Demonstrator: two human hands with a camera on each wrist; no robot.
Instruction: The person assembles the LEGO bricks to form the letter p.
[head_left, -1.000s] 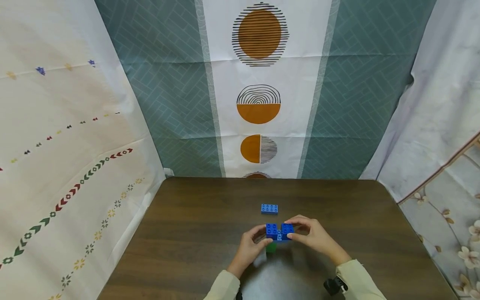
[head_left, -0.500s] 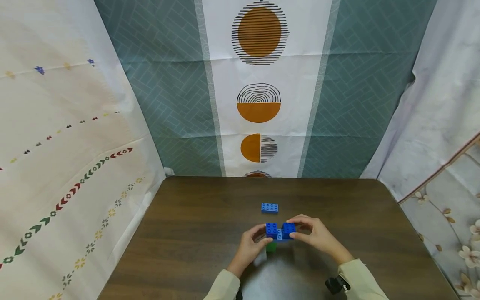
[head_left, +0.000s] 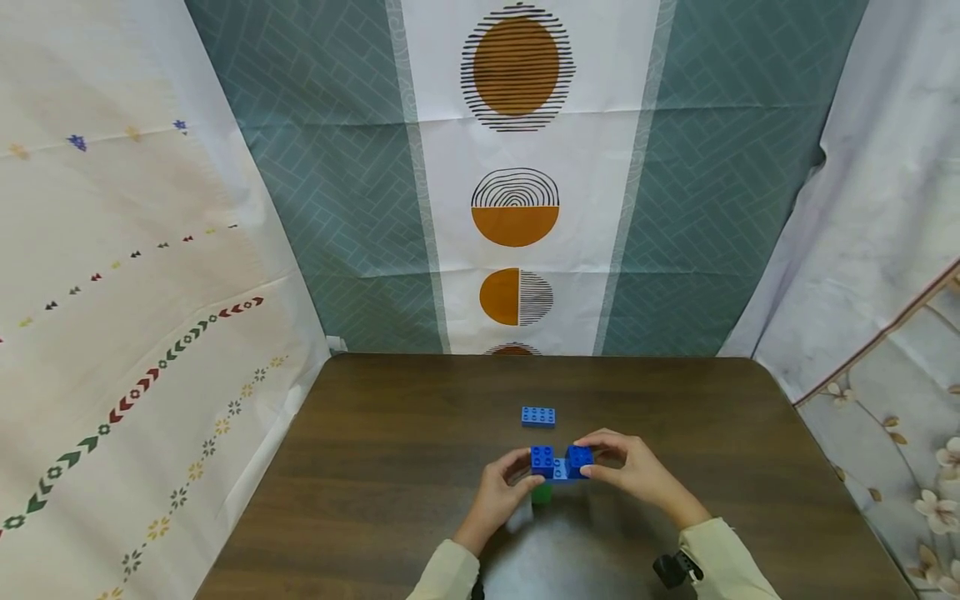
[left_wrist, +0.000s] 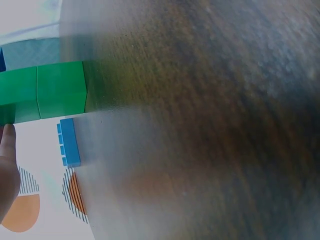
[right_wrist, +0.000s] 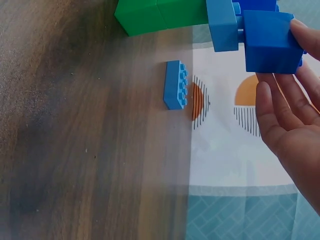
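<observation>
One block stack (head_left: pixel 542 495) stands upright in my head view, its light blue crosspiece (head_left: pixel 560 471) running left to right, parallel with the light blue brick (head_left: pixel 538 417) beyond. The left hand (head_left: pixel 501 493) grips the stack's left side; the right hand (head_left: pixel 628 472) pinches the right dark blue block (head_left: pixel 578 463). My left wrist view shows green blocks (left_wrist: pixel 61 90) stacked vertically; my right wrist view, studs beneath that dark blue block.

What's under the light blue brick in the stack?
Two green bricks, one stacked above the other. The light blue brick covers the upper one's top, so any studs there can't be seen.
</observation>
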